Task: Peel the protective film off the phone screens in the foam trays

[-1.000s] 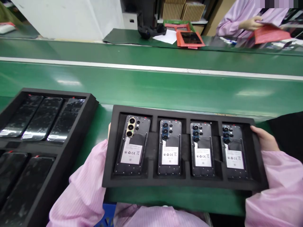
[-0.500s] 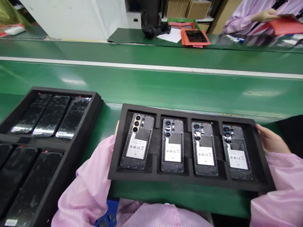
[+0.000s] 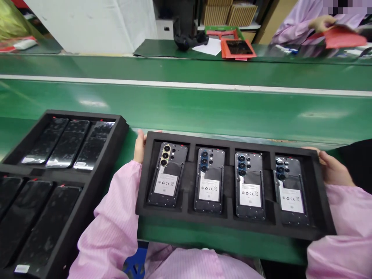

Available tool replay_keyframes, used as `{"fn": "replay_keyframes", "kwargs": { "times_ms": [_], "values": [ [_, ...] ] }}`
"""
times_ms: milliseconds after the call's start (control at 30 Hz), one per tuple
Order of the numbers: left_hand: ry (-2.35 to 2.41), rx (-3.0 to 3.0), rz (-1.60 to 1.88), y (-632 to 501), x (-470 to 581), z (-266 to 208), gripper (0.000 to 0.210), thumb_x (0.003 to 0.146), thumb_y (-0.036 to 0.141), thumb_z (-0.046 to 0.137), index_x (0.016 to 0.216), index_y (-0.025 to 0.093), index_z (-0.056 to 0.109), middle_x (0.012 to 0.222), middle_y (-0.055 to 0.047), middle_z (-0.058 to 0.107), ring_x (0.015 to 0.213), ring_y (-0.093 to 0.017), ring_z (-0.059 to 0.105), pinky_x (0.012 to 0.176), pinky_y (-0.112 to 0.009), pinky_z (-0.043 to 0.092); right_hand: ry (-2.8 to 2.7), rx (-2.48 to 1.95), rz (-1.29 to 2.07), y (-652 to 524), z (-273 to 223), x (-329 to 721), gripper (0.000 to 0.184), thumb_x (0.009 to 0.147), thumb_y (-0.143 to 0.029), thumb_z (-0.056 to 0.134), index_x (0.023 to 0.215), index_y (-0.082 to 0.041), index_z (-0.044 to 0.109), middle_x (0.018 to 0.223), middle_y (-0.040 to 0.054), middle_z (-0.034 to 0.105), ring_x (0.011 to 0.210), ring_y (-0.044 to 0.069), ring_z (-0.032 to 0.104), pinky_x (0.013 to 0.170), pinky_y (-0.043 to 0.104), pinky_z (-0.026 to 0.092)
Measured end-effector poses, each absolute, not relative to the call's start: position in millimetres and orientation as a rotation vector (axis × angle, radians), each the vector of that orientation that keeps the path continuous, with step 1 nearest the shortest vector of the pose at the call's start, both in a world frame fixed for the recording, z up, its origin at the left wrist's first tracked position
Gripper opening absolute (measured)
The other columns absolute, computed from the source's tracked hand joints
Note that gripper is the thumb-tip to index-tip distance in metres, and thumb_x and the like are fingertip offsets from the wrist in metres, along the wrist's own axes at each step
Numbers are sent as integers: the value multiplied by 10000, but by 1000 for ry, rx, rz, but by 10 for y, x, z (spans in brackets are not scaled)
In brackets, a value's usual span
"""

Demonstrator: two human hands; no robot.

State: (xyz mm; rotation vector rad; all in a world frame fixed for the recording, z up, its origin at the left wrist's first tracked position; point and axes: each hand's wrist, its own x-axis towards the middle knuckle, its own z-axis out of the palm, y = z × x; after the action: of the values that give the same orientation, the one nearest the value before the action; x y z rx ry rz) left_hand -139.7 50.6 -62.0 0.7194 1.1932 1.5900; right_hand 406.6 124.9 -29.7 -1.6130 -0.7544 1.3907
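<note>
Between my two hands is a black foam tray (image 3: 229, 182) with several open-backed phones, each in its own slot. My left hand (image 3: 140, 146) grips the tray's left end near the far corner. At the right end, my right hand (image 3: 334, 166) holds the far corner, its thumb by the rim and other fingers partly hidden. The leftmost phone (image 3: 167, 174) has a pale gold camera strip; another phone (image 3: 209, 180) beside it has blue-ringed lenses, as does a third phone (image 3: 250, 186). In the last slot, a phone (image 3: 291, 190) leans toward the slot's left side. White labels show on all of them.
To the left stands a larger black foam tray (image 3: 114, 145) filled with several dark, film-covered phones. A green conveyor (image 3: 203, 104) runs across behind. On the far bench lie an orange-framed device (image 3: 238, 48) and white paper (image 3: 210, 46); a co-worker's hand (image 3: 321, 24) holds something orange.
The held tray has tilted slightly, its right end lower in view. More of my left hand now shows at the tray's far left corner. The co-worker's orange item has shifted left.
</note>
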Motion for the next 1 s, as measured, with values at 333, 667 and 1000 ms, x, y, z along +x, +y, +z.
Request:
{"fn": "replay_keyframes", "kwargs": {
  "times_ms": [333, 667, 1000],
  "values": [
    [1007, 720, 1553, 585, -1440, -612, 371, 787, 398, 648, 520, 155, 562, 590, -17, 491, 582, -114, 475, 588, -228, 427, -819, -1582, 1438, 1264, -272, 3987, 354, 796, -354, 453, 990, -226, 720, 1154, 83, 674, 952, 242, 680, 652, 258, 617],
    [925, 687, 1311, 538, -1426, -529, 375, 777, 413, 606, 521, 163, 491, 536, -12, 411, 536, -118, 409, 539, -236, 379, -906, -1629, 1498, 1228, -150, 3874, 220, 713, -272, 522, 854, -233, 687, 938, 71, 671, 785, 196, 654, 611, 224, 597],
    [931, 677, 1292, 540, -1420, -524, 376, 776, 433, 589, 535, 173, 464, 531, -6, 398, 524, -121, 408, 539, -241, 386, -840, -1566, 1440, 1232, -205, 3878, 162, 745, -288, 521, 810, -230, 657, 962, 81, 687, 785, 213, 667, 596, 249, 594]
  ]
}}
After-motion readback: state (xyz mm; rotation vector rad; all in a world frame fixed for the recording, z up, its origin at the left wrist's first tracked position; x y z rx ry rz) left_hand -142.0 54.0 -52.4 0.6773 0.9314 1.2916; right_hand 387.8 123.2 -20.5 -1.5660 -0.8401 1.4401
